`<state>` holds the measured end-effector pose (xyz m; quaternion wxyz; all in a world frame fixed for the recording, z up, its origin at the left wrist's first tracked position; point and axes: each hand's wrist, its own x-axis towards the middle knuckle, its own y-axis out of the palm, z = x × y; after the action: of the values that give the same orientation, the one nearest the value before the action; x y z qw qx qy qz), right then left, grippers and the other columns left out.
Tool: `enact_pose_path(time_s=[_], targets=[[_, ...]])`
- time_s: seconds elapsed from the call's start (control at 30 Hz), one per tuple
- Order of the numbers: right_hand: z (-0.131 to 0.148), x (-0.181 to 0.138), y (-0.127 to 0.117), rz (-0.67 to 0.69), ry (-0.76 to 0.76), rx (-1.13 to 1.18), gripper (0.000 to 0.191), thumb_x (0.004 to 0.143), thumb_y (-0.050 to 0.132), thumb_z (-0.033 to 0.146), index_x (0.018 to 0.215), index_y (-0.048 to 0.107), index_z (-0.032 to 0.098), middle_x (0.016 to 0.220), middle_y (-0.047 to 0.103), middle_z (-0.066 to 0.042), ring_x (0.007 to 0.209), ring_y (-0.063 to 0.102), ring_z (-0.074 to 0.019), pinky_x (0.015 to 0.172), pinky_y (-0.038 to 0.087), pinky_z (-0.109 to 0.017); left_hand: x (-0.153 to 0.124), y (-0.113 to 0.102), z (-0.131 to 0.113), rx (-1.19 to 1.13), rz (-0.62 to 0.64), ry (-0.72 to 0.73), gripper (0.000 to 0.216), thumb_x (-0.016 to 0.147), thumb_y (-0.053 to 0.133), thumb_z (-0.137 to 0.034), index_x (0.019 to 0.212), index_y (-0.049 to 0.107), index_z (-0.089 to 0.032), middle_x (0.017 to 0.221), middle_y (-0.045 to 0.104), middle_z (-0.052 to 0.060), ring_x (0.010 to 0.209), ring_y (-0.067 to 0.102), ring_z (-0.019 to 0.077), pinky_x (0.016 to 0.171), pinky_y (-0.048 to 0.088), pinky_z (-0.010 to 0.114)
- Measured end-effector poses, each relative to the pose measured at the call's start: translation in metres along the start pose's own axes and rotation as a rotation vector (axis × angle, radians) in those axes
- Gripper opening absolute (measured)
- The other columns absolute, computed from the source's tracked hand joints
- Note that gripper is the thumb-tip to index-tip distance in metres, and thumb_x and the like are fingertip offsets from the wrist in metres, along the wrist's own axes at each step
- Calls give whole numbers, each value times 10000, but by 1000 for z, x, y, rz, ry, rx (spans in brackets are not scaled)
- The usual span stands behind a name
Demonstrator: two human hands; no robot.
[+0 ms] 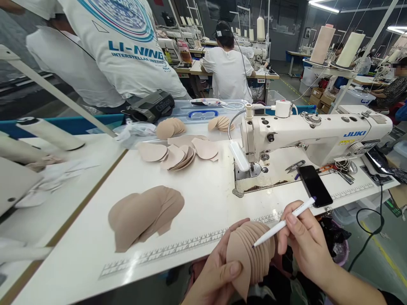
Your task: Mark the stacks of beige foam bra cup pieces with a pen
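Observation:
My left hand (219,271) is closed around a fanned stack of beige fabric cup pieces (240,258), held just off the table's front edge. Between the thumb and fingers of my right hand (305,237) is a slim white marker pen (282,222), its dark tip pointing at the overlapping edges of the stack. Whether the tip touches the fabric I cannot tell. On the table to the left lies a pile of darker beige moulded cups (144,214). Lighter beige cut pieces (178,154) are heaped farther back.
A JUKI sewing machine (318,131) stands at the right, with a black phone (315,185) and thread snips (295,166) beside it. A printed ruler (165,250) runs along the table's front edge. Two small fabric stacks (171,127) sit at the back. People in white shirts are beyond.

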<state>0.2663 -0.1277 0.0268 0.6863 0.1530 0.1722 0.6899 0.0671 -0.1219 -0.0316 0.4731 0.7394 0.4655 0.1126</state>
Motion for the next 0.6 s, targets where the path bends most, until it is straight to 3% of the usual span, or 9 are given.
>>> enact_pose_path(time_s=[0.13,0.27,0.6], targets=[[-1,-2,1,13,27,-83,291,1054,564,493,953,564,220,570,631,42,518,562,-121,512,437,-223,-1,7,-3,17,-33,-19,676,715,922,-317,1336,655,-298,1291,717,131,1111,714,368,997,572,553],[1,-3,1,-1,32,-45,296,1043,572,506,957,558,223,561,621,40,499,542,-130,505,437,-242,-5,18,-8,4,-36,-6,645,735,907,-309,1330,660,-284,1295,723,133,1127,713,352,979,583,476],[-2,-5,-3,56,13,-70,243,1070,538,470,1004,559,236,589,641,41,540,566,-129,574,443,-248,0,9,-3,31,-30,6,726,725,908,-321,1382,602,-284,1320,704,140,1126,704,357,947,590,470]])
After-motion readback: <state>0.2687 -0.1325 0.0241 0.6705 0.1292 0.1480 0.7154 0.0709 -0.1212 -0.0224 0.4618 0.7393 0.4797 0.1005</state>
